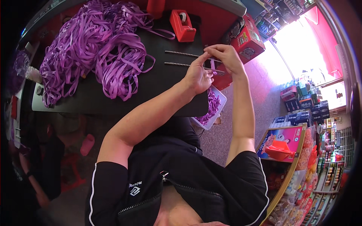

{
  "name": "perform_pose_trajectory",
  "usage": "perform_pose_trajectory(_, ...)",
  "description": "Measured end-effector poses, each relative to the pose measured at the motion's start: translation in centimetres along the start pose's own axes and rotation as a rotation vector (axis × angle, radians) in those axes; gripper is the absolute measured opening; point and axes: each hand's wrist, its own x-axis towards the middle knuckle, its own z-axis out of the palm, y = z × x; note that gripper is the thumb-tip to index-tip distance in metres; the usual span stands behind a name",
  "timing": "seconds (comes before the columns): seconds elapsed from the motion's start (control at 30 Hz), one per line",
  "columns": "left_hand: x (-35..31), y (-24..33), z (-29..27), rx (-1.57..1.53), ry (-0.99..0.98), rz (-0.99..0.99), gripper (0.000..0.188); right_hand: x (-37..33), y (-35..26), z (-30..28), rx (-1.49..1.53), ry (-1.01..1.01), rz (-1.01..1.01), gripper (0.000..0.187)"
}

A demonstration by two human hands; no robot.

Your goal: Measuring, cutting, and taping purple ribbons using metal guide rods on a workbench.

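Observation:
Two thin twisted metal rods [177, 63] lie side by side above the black tabletop's right end. Purple ribbon [212, 64] spans the rods between my hands. My left hand [199, 77] is closed around the lower rod, its thumb raised and its curled fingers on a bit of the ribbon. My right hand [226, 58] reaches over from the right, thumb and forefinger pinched beside the upper rod, close to the left thumb. What lies in that pinch is too small to make out. Under the hands, a white plastic tub [219, 109] holds many short purple ribbon pieces [212, 107].
A large tangled heap of purple ribbon [75, 49] covers the left of the black table [158, 90]. A red tape dispenser [182, 27] stands at the back, beside a red box [247, 39]. Stocked shelves [324, 180] line the right; another person's arm [32, 173] shows lower left.

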Motion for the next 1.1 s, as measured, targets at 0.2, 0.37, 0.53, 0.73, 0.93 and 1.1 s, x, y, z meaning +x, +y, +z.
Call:
perform_pose_trajectory(0.2, -0.1, -0.2, -0.4, 0.073, 0.001, 0.021, 0.062, -3.4, -0.9, -2.2, -0.174, -0.105, 0.021, 0.021)
perform_pose_trajectory(0.37, -0.2, -0.8, 0.3, 0.124, 0.082, 0.078, 0.033, -3.8, -0.2, -2.5, -0.161, -0.142, 0.004, 0.019)
perform_pose_trajectory(0.53, 0.3, -0.5, -0.8, 0.152, 0.121, 0.069, 0.022, -4.0, 0.4, -2.7, -0.093, -0.188, 0.064, 0.021)
perform_pose_trajectory(0.73, 0.4, -0.5, -1.0, 0.207, 0.089, 0.042, 0.021, -4.8, 2.7, -2.5, 0.303, 0.063, 0.304, 0.038)
perform_pose_trajectory(0.93, 0.0, -0.7, -0.3, 0.201, 0.12, 0.06, 0.022, -6.1, 5.6, -0.8, 0.346, 0.194, -0.064, 0.035)
perform_pose_trajectory(1.1, 0.0, -0.6, -0.5, 0.218, 0.087, 0.07, 0.022, -6.0, 6.6, 0.0, 0.383, 0.28, -0.071, 0.018)
